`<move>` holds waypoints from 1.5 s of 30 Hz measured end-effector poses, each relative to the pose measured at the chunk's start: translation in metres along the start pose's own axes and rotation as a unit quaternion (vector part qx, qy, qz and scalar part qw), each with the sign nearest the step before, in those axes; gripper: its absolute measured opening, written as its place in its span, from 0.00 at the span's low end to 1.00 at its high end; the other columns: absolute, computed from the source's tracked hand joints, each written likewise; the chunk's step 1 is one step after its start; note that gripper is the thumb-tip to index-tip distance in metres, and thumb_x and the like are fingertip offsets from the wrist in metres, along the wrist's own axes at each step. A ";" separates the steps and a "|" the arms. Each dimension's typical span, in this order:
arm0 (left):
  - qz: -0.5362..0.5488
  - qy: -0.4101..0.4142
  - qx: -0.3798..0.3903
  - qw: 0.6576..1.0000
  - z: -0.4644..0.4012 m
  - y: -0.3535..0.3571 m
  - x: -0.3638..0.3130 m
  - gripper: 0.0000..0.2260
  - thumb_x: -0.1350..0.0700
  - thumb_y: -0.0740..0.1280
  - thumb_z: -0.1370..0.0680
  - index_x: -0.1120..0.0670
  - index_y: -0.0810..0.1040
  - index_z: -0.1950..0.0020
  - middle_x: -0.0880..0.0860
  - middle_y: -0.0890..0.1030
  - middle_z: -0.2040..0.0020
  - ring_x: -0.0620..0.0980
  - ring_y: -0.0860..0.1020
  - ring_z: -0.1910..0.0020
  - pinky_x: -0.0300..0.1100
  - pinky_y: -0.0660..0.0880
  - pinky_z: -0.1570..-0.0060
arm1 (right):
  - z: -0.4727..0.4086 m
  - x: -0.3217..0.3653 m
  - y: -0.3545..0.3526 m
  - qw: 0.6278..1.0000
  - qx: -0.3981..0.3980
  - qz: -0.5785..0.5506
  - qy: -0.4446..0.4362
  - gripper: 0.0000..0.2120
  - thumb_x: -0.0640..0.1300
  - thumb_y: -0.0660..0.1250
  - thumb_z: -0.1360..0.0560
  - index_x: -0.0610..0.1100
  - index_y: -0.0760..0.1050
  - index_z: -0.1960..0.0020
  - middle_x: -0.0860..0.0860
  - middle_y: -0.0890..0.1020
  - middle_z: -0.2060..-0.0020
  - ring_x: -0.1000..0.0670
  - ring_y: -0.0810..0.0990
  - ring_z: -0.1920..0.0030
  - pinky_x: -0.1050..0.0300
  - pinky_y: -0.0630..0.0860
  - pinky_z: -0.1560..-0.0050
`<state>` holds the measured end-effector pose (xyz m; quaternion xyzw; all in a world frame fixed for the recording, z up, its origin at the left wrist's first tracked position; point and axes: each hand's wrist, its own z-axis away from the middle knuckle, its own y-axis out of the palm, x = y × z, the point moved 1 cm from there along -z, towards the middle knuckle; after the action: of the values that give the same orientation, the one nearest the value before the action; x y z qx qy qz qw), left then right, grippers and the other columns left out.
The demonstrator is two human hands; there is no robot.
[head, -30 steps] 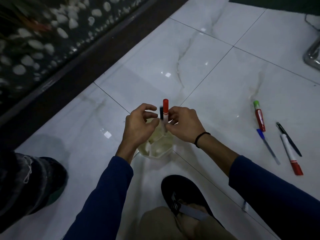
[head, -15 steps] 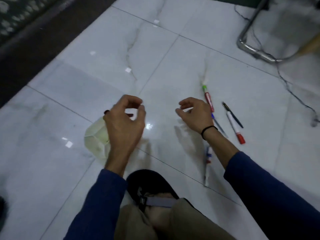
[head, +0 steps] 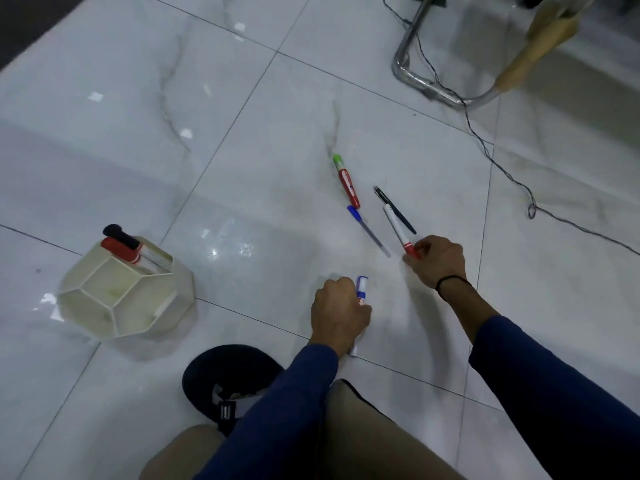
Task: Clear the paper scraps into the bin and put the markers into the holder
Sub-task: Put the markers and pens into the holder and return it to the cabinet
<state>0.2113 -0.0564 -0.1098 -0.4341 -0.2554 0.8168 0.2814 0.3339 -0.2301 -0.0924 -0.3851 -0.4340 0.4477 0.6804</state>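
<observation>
Both hands have left the holder. The left hand now pinches a blue marker on the floor, and beside it the right hand pinches a red marker, so two more can go in.

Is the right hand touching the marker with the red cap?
Touching. The head view shows the right hand with its fingers curled round the red cap end of the white marker lying on the floor.
</observation>
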 end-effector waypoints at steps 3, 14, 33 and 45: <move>0.030 -0.001 -0.001 1.000 0.000 -0.004 0.006 0.10 0.50 0.74 0.25 0.57 0.82 0.53 0.54 0.85 0.56 0.48 0.78 0.63 0.39 0.73 0.66 | -0.003 0.000 0.001 1.000 -0.003 0.007 0.001 0.15 0.51 0.74 0.27 0.42 0.83 0.46 0.45 0.85 0.54 0.44 0.82 0.51 0.60 0.72 0.53; 0.345 -0.003 -0.201 0.917 0.034 -0.139 0.020 0.07 0.52 0.75 0.24 0.51 0.85 0.47 0.44 0.85 0.62 0.36 0.84 0.63 0.30 0.80 0.60 | 0.022 0.083 -0.066 0.941 -0.167 -0.232 -0.182 0.09 0.50 0.71 0.26 0.47 0.81 0.49 0.47 0.85 0.55 0.50 0.83 0.56 0.52 0.80 0.46; 0.311 -0.109 -0.494 0.805 0.152 -0.232 0.145 0.09 0.55 0.75 0.23 0.52 0.83 0.44 0.47 0.87 0.56 0.39 0.86 0.57 0.33 0.83 0.57 | 0.194 0.306 -0.003 0.808 0.190 -0.348 -0.435 0.07 0.42 0.69 0.22 0.45 0.80 0.45 0.55 0.86 0.53 0.58 0.85 0.51 0.59 0.81 0.46; 0.216 -0.107 -0.467 0.851 0.138 -0.207 0.157 0.19 0.52 0.78 0.26 0.47 0.76 0.38 0.48 0.85 0.49 0.46 0.84 0.52 0.44 0.83 0.55 | 0.194 0.295 0.045 0.824 0.251 -0.207 -0.465 0.22 0.50 0.72 0.24 0.47 0.75 0.32 0.50 0.82 0.45 0.54 0.81 0.52 0.62 0.79 0.48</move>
<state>0.0696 0.1737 0.0067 -0.4683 -0.5350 0.6831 -0.1670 0.2058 0.0885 0.0023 0.1515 -0.6410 0.5158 0.5479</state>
